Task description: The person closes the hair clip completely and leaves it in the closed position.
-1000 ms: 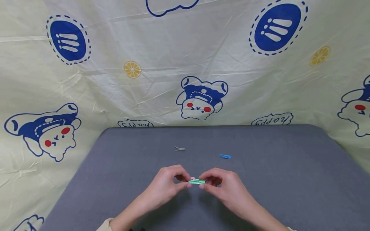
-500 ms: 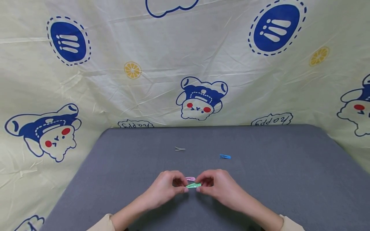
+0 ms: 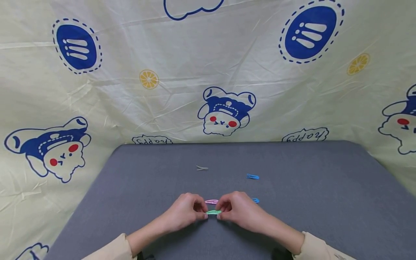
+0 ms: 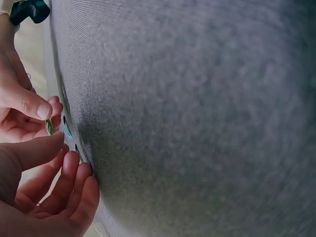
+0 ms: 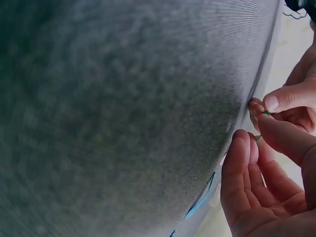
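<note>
A green snap hair clip (image 3: 213, 212) spans the gap between my two hands, just above the table. My left hand (image 3: 183, 213) pinches its left end between thumb and fingers. At the right end, my right hand (image 3: 240, 211) grips it the same way. Just behind the fingers a pink hair clip (image 3: 211, 202) lies on the table, its right end close to my right hand. Past my right hand, one end of a blue hair clip (image 3: 256, 200) shows; the hand hides the rest. In the left wrist view the green clip (image 4: 49, 126) is seen nearly edge-on.
Farther back on the grey table (image 3: 146, 177) lie a second blue clip (image 3: 252, 176), right of centre, and a grey clip (image 3: 202, 168) with its ends spread apart. A printed cloth (image 3: 175, 108) hangs behind the table's far edge.
Both hands have moved left and a little nearer the body with the green clip. The pink clip has come into fuller view, and the nearer blue clip now shows beside the right hand.
</note>
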Demonstrator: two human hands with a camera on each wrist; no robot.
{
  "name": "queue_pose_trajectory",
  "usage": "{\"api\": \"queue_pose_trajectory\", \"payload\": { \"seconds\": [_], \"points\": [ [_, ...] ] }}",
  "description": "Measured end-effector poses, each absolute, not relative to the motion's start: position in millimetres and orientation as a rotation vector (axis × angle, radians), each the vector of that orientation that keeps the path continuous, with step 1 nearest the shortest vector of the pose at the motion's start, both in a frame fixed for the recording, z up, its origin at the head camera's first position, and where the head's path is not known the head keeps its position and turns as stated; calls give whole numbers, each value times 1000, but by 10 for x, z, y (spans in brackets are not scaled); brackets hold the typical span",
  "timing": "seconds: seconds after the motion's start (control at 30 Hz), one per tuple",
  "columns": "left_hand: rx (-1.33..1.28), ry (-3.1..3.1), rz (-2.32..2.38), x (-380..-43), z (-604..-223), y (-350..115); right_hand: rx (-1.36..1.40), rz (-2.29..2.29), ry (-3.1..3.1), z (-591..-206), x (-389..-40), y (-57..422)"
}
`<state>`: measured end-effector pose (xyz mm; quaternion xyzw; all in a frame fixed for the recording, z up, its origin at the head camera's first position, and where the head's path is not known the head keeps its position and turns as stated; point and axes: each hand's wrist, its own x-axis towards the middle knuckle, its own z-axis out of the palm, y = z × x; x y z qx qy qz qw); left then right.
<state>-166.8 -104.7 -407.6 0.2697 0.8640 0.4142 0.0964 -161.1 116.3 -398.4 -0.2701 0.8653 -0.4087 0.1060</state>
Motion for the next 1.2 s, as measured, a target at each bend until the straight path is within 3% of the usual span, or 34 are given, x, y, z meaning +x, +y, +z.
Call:
{"api": "queue_pose_trajectory", "payload": {
  "seconds": [1.2],
  "points": [
    [685,2630,1240,-1678,-4130,-1049,-824,-1137,2538,-4103,-1736,1157]
  ]
}}
